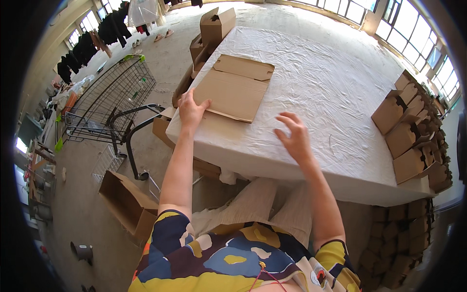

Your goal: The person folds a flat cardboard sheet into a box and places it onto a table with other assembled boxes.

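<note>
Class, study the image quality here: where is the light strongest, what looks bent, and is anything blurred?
Head view: the windows at upper right glare nearly white; head view: the white-covered table's near edge curves, and the corners darken to black; head view: the right hand looks slightly soft.

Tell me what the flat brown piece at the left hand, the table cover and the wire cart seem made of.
Flat brown piece: matt cardboard, by its fold crease and cut notches.
Table cover: white, mostly dull, probably thin cloth, as it wrinkles and drapes; plastic sheeting is possible.
Wire cart: likely dark-coated metal, by its thin open grid.
</note>
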Demonstrator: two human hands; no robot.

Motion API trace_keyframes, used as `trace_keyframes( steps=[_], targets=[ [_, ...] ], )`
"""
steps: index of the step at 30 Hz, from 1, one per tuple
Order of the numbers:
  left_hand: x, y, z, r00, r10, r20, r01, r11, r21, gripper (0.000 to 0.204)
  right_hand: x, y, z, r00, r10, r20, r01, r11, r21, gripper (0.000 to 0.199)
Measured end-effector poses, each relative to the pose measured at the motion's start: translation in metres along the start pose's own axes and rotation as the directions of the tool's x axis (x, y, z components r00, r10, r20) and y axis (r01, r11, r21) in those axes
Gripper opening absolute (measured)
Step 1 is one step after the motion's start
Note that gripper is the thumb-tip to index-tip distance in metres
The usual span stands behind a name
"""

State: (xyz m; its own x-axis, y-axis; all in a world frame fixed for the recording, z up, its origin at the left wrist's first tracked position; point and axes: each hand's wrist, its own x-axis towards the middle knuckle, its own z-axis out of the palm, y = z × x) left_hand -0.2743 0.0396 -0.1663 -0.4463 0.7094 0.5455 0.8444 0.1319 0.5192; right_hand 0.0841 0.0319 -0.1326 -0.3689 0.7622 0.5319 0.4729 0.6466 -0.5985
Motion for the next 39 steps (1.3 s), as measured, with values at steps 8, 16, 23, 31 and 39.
trace_keyframes(
  steps=[8, 16, 23, 31, 39],
  targets=[
    [0.001, -0.007, 0.007, 0.991, -0.062, -0.118, 0.067, 0.997, 0.035, 0.046, 0.025, -0.031, 0.065, 0.999, 0.037, 0.038, -0.038, 0.999, 0.021, 0.022],
    [-0.003, 0.002, -0.002, 0.983, -0.009, -0.185, 0.004, 1.000, -0.028, 0.034, 0.019, -0.023, 0.075, 0.997, 0.009, -0.078, -0.004, 0.998, 0.061, 0.007],
    [-0.004, 0.015, -0.021, 0.961, 0.058, -0.269, -0.124, 0.964, -0.235, 0.033, 0.018, -0.025, 0.073, 0.995, 0.078, -0.069, -0.071, 0.993, 0.090, 0.007],
    [-0.033, 0.101, -0.065, 0.967, -0.051, -0.250, -0.146, 0.691, -0.708, 0.045, 0.017, -0.022, 0.069, 0.976, 0.200, -0.089, -0.196, 0.979, 0.050, 0.023],
    [-0.076, 0.196, -0.099, 0.931, 0.215, -0.294, -0.362, 0.646, -0.672, 0.045, 0.008, -0.026, 0.024, 0.915, 0.293, -0.276, -0.203, 0.928, 0.313, 0.029]
  ],
)
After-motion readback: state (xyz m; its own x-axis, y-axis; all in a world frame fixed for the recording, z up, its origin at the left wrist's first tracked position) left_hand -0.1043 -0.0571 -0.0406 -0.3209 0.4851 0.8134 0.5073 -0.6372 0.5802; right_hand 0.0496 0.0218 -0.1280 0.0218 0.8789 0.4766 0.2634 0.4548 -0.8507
